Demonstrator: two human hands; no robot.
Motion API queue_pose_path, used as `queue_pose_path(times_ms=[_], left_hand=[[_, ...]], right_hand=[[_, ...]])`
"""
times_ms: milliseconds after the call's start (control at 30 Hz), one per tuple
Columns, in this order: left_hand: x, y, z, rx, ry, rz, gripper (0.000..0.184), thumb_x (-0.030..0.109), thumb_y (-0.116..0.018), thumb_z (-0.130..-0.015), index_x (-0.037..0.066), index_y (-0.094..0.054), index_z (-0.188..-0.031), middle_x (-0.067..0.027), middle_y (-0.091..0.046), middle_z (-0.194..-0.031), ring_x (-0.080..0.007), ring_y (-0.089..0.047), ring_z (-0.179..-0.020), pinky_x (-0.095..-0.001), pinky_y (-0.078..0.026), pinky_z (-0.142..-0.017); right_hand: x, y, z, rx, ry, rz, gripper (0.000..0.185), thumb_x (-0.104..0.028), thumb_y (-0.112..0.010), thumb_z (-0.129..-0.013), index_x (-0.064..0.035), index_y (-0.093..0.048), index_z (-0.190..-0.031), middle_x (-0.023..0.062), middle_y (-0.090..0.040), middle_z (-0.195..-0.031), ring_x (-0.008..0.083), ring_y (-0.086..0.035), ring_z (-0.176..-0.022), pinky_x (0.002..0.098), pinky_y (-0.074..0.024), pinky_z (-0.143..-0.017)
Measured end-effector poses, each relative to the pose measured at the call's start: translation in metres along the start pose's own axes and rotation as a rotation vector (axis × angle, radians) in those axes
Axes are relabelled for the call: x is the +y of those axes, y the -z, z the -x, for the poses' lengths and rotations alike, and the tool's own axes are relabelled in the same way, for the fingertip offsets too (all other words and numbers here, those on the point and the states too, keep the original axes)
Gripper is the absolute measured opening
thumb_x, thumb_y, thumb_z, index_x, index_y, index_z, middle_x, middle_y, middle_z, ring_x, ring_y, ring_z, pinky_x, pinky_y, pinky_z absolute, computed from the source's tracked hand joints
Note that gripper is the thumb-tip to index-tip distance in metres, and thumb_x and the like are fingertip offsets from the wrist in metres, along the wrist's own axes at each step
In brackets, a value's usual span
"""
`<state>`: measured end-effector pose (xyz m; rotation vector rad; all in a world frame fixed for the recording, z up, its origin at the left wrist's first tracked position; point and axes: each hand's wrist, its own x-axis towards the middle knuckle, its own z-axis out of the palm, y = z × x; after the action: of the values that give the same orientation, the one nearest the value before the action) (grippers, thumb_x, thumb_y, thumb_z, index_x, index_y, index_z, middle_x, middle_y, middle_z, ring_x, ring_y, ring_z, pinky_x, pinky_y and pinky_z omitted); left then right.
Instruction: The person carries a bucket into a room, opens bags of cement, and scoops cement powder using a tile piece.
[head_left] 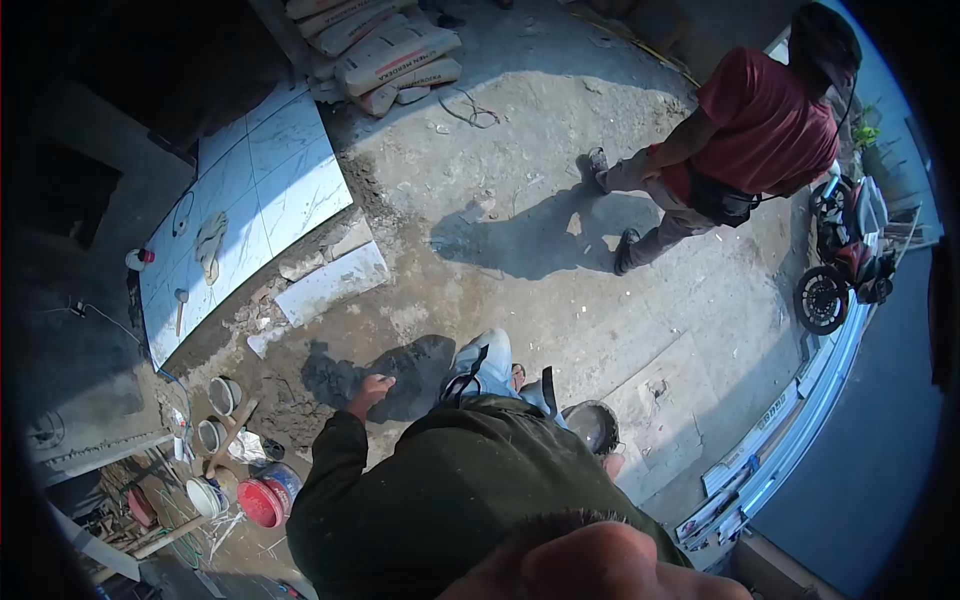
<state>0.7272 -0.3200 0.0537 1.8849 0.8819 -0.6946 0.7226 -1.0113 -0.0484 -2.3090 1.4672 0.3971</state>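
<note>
Across the sunlit concrete ground (560, 320), a dark bucket (603, 421) is beside the person's right hand (613, 465), whose grip cannot be told; the left hand (370, 390) has loosely curled fingers, apparently empty. Carrying seems in hand, calling for a steady, level hold.

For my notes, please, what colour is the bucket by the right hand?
Dark grey bucket, in head view.

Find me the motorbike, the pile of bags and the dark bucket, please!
Motorbike (856, 248): head view, on its body.
Pile of bags (388, 56): head view, on one pale bag.
Dark bucket (609, 417): head view, on its inside wall near the rim.
</note>
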Motion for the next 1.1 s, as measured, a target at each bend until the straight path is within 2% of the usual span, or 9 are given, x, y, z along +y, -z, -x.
queue_pose_path(times_ms=[233,433,533,733,833,900,933,967,1100], left_hand=[[0.076,-0.005,0.002,-0.010,0.561,0.264,0.038,0.038,-0.059,-0.077,0.004,-0.056,-0.096,-0.0066,-0.057,-0.077,-0.0229,-0.053,-0.068,-0.0425,-0.040,-0.060],[0.215,0.058,-0.207,0.163,0.022,0.247,0.036,0.036,-0.058,-0.079,0.000,-0.059,-0.074,-0.0095,-0.059,-0.066,-0.0180,-0.056,-0.065,-0.0361,-0.042,-0.056],[0.351,0.114,-0.267,0.285,-0.189,0.208,0.037,0.034,-0.056,-0.081,0.000,-0.062,-0.094,-0.0143,-0.064,-0.090,-0.0240,-0.060,-0.088,-0.0315,-0.044,-0.077],[0.483,0.176,-0.339,0.285,-0.435,0.198,0.039,0.034,-0.056,-0.082,0.000,-0.060,-0.102,-0.0147,-0.063,-0.097,-0.0237,-0.059,-0.093,-0.0298,-0.043,-0.081],[0.479,0.168,-0.355,0.382,-0.254,0.241,0.037,0.033,-0.056,-0.082,0.000,-0.060,-0.099,-0.0154,-0.063,-0.095,-0.0243,-0.060,-0.091,-0.0303,-0.044,-0.079],[0.468,0.140,-0.351,0.503,-0.090,0.243,0.037,0.034,-0.055,-0.082,0.001,-0.061,-0.094,-0.0160,-0.063,-0.087,-0.0253,-0.060,-0.084,-0.0320,-0.045,-0.074],[0.470,0.132,-0.342,0.343,0.063,0.321,0.038,0.037,-0.054,-0.080,0.001,-0.062,-0.089,-0.0151,-0.061,-0.076,-0.0260,-0.059,-0.075,-0.0341,-0.045,-0.068],[0.436,0.118,-0.354,0.293,-0.223,-0.038,0.036,0.037,-0.055,-0.080,0.003,-0.060,-0.092,-0.0030,-0.054,-0.067,-0.0143,-0.052,-0.061,-0.0299,-0.042,-0.050],[0.458,0.065,-0.329,0.034,0.402,0.293,0.036,0.040,-0.057,-0.079,0.008,-0.058,-0.096,-0.0038,-0.055,-0.077,-0.0169,-0.054,-0.062,-0.0308,-0.040,-0.047]], right_hand=[[-0.216,0.048,-0.039,0.030,-0.095,-0.225,0.020,-0.017,-0.051,-0.076,0.0020,-0.057,-0.078,0.0164,-0.058,-0.074,0.0309,-0.055,-0.067,0.0429,-0.0420,-0.061],[-0.403,0.079,-0.064,0.071,-0.198,-0.570,0.020,-0.016,-0.050,-0.077,0.0031,-0.058,-0.079,0.0162,-0.057,-0.073,0.0299,-0.054,-0.066,0.0421,-0.0419,-0.062],[-0.502,0.088,-0.071,0.056,-0.245,-0.750,0.021,-0.015,-0.049,-0.077,0.0037,-0.058,-0.079,0.0161,-0.057,-0.073,0.0294,-0.053,-0.066,0.0416,-0.0419,-0.062],[-0.703,0.084,-0.088,-0.051,-0.286,-0.946,0.021,-0.013,-0.048,-0.078,0.0048,-0.058,-0.080,0.0159,-0.056,-0.073,0.0284,-0.052,-0.064,0.0408,-0.0419,-0.063],[-0.778,0.063,-0.110,-0.304,-0.182,-1.045,0.029,-0.020,-0.044,-0.077,0.0005,-0.061,-0.089,0.0128,-0.059,-0.076,0.0248,-0.057,-0.067,0.0381,-0.0465,-0.056],[-0.837,0.049,-0.105,-0.238,-0.037,-0.925,0.021,-0.018,-0.049,-0.077,0.0007,-0.060,-0.079,0.0046,-0.052,-0.063,0.0172,-0.048,-0.051,0.0327,-0.0364,-0.044],[-0.871,0.045,-0.107,-0.272,0.073,-0.852,0.019,-0.018,-0.050,-0.077,-0.0011,-0.058,-0.077,0.0022,-0.048,-0.060,0.0149,-0.045,-0.048,0.0311,-0.0346,-0.043],[-0.900,0.044,-0.104,-0.304,0.174,-0.768,0.017,-0.019,-0.050,-0.078,-0.0029,-0.057,-0.075,-0.0001,-0.045,-0.057,0.0127,-0.042,-0.046,0.0296,-0.0327,-0.041],[-1.023,0.008,-0.115,-0.524,0.251,-0.778,0.014,-0.018,-0.054,-0.077,-0.0092,-0.049,-0.068,-0.0030,-0.036,-0.048,0.0080,-0.034,-0.038,0.0256,-0.0272,-0.036]])
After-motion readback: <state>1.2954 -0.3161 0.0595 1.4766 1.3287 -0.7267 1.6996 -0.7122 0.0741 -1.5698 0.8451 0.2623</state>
